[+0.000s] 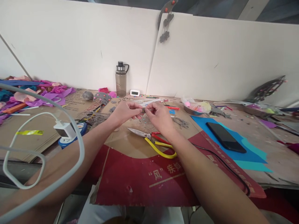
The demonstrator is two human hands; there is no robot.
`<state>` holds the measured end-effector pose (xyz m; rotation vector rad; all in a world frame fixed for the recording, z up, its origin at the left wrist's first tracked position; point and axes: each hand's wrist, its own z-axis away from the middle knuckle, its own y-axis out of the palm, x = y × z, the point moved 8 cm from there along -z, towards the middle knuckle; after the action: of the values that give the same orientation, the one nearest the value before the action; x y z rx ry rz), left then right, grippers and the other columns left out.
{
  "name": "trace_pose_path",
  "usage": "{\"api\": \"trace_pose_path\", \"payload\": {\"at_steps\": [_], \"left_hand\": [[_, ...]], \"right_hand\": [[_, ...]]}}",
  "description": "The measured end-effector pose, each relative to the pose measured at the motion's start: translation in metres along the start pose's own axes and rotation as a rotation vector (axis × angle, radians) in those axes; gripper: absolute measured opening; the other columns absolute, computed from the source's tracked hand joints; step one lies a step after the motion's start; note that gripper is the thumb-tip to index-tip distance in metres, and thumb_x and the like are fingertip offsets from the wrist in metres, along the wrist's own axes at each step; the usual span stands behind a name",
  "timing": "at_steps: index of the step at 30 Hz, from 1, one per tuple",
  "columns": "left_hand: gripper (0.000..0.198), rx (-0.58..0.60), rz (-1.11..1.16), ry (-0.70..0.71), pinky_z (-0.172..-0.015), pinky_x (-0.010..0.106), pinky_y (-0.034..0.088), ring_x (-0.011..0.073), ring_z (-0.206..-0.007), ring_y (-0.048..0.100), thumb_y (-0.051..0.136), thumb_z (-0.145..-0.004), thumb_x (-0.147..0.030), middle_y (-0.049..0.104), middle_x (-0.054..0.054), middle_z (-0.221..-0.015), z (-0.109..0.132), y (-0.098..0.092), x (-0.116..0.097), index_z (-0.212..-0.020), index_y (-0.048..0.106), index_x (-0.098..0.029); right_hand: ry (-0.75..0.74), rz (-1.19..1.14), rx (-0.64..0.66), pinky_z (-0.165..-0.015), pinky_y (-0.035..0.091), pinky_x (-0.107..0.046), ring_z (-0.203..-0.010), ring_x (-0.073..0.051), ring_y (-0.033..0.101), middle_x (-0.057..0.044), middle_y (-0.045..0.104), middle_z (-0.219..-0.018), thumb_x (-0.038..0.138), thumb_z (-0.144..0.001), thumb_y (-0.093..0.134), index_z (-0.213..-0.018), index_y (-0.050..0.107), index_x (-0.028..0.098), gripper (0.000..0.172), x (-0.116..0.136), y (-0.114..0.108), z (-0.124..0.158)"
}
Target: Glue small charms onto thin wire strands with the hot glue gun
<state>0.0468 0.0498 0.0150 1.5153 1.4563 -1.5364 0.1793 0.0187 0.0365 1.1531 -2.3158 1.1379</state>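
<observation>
My left hand (pixel 126 112) and my right hand (pixel 157 115) meet above the middle of the cardboard-covered table, fingertips pinched together on a small grey piece (pixel 143 110) held between them. What the piece is I cannot make out. Just below the hands lie scissors (pixel 154 141) with yellow and red handles, blades pointing left. A tangle of grey wire-like bits (pixel 94 117) sits to the left of my left hand.
A black phone (pixel 225 137) rests on blue felt (pixel 249 149) at right. A water bottle (pixel 121 79) and small white clock (pixel 135 92) stand by the white back wall. Purple and pink scraps (pixel 46 93) pile at far left. A white charger and cable (pixel 65 129) loop in front left.
</observation>
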Motion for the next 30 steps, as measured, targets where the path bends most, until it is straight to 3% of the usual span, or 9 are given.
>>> {"api": "trace_pose_path", "payload": {"at_steps": [6,11,15,22,30], "left_hand": [[0.011,-0.098,-0.243,0.158,-0.053,0.021,0.035,0.0089,-0.057,0.051,0.064,-0.066,-0.024,0.060,-0.001,-0.060,0.000,-0.004,-0.012,-0.065,0.064,-0.014],[0.013,-0.128,-0.283,0.153,-0.049,0.021,0.032,0.0079,-0.053,0.046,0.063,-0.067,-0.026,0.055,-0.003,-0.056,-0.001,-0.007,-0.009,-0.061,0.061,-0.015],[0.011,-0.180,-0.111,0.082,-0.050,0.022,0.039,0.0077,-0.047,0.048,0.063,-0.068,-0.024,0.054,-0.003,-0.052,0.000,-0.011,-0.002,-0.065,0.060,-0.015],[0.021,-0.122,0.333,0.018,-0.065,0.027,0.053,0.0099,-0.059,0.061,0.073,-0.068,-0.028,0.065,0.003,-0.067,-0.004,0.000,0.010,-0.074,0.063,-0.011],[0.025,-0.137,0.410,-0.009,-0.070,0.028,0.055,0.0105,-0.064,0.064,0.078,-0.064,-0.027,0.065,0.002,-0.071,-0.003,0.000,0.010,-0.077,0.064,-0.011]], "right_hand": [[-0.136,0.105,-0.002,-0.068,0.039,-0.030,-0.072,-0.017,0.051,-0.004,0.057,-0.075,0.014,-0.078,0.052,-0.073,0.057,0.018,0.008,0.015,0.003,0.004],[-0.150,0.074,-0.007,-0.068,0.040,-0.031,-0.073,-0.017,0.051,-0.005,0.057,-0.078,0.015,-0.080,0.051,-0.080,0.056,0.019,0.006,0.015,0.005,0.005],[-0.090,-0.002,0.003,-0.068,0.040,-0.030,-0.072,-0.016,0.051,-0.004,0.057,-0.079,0.017,-0.081,0.050,-0.092,0.055,0.018,0.012,0.011,0.006,0.006],[-0.006,-0.103,-0.010,-0.068,0.039,-0.028,-0.071,-0.015,0.050,-0.002,0.058,-0.077,0.020,-0.081,0.048,-0.080,0.055,0.019,0.007,0.004,0.006,0.005],[0.024,-0.107,-0.027,-0.067,0.038,-0.028,-0.070,-0.014,0.050,-0.002,0.058,-0.075,0.020,-0.080,0.049,-0.078,0.056,0.019,0.008,0.000,0.004,0.004]]}}
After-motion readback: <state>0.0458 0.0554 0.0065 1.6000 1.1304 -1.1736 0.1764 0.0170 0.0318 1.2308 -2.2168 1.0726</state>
